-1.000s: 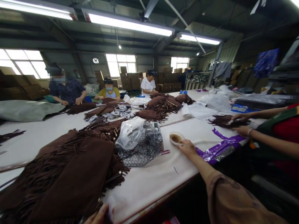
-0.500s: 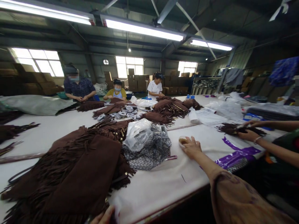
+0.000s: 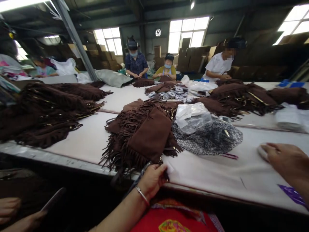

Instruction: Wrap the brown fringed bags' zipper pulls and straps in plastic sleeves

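Your left hand [image 3: 153, 178], at lower center, has its thumb and forefinger pressed together, pinching a dark strap [image 3: 166, 176] at the front edge of the worktop [image 3: 82, 145]. The brown fringed bag [image 3: 151, 133] lies just behind those fingers, flap uppermost, its fringe spilling toward the edge; whether the strap belongs to it, you cannot tell from here. Your right hand [image 3: 288, 161], at the right edge of the frame, has its fingers curled around a pale roll [image 3: 262, 152], too blurred to read clearly and close to the worktop.

The step in hand looks like steadying the strap while handling the roll. The next move seems to call for a firm left pinch and a clear path for your right hand, past the pink-handled tool [image 3: 229, 156] and the patterned cloth [image 3: 207, 138] between your hands.

Farther out, a clear plastic bag [image 3: 193, 117] rests on that cloth. Grey rings [image 3: 178, 91] lie behind, with a brown pile [image 3: 243, 95] at upper right and another brown heap [image 3: 48, 109] at left. Purple plastic [image 3: 293, 195] shows beneath your right forearm. At lower left, a co-worker's hand [image 3: 31, 220] holds a flat pale tool [image 3: 54, 198].
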Tool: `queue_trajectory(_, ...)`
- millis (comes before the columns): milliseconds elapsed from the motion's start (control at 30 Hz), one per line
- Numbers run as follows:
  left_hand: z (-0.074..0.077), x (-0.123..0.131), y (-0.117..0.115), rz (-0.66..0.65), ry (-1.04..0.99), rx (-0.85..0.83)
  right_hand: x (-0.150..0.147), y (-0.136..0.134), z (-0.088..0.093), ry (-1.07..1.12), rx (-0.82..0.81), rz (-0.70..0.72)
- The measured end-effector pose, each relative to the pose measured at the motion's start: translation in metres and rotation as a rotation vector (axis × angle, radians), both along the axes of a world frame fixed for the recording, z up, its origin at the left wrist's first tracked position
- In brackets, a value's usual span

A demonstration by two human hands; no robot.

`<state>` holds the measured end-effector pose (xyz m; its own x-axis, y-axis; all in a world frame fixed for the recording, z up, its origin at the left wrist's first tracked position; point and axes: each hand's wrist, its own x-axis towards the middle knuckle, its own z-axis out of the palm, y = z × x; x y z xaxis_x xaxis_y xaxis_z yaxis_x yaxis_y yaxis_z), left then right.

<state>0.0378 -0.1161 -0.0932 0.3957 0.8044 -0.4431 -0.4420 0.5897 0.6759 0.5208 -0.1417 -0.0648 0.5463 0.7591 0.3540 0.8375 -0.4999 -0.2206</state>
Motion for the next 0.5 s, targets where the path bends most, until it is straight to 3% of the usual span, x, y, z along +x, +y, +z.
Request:
queue_trajectory(67,0.004,0.0,-0.001,0.003,-0.001,-0.004,-0.061,-0.008,0.008,0.256,0.097,0.099)
queue_trajectory(167,0.008,-0.001,-0.003,0.003,-0.015,-0.018,-0.18,-0.023,0.007,0.846,-0.104,0.359)
queue_trajectory(267,0.009,-0.001,-0.003,-0.007,-0.064,-0.02,-0.28,-0.035,-0.005,1.385,-0.395,0.492)
queue_trajectory(367,0.009,-0.001,-0.003,-0.018,-0.092,-0.001,-0.327,-0.034,-0.014,1.543,-0.367,0.511)
queue_trajectory(500,0.011,0.001,-0.005,0.002,-0.091,0.013,-0.337,-0.01,-0.018,1.655,-0.086,0.337)
